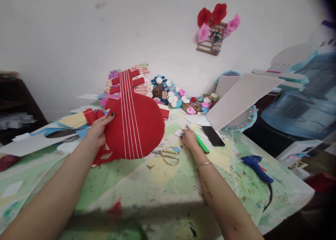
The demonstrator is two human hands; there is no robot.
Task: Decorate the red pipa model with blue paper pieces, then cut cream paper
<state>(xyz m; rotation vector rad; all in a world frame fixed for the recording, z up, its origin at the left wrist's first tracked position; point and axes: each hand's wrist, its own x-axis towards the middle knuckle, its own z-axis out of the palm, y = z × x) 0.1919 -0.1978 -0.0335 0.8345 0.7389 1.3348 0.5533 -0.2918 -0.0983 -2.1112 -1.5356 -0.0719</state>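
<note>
My left hand (99,129) is closed on the left edge of a red cloth-covered, guitar-shaped craft piece (151,124), thumb on its front. White strings run down its face, and red pegs stick out at its neck. It is held upright above the table. My right hand (189,139) reaches down to the tabletop, fingers curled together beside a small pale paper scrap. What its fingertips pinch, if anything, is hidden. A green utility knife (201,144) lies against that hand, partly covered. Gold-handled scissors (170,156) lie between the two hands.
A black phone (213,136) and a blue glue gun (258,169) lie at the right. Several decorated craft pieces (172,97) lean on the back wall. White board shapes (244,96) stand beside a large water bottle (299,100). Papers (72,120) are piled at the left.
</note>
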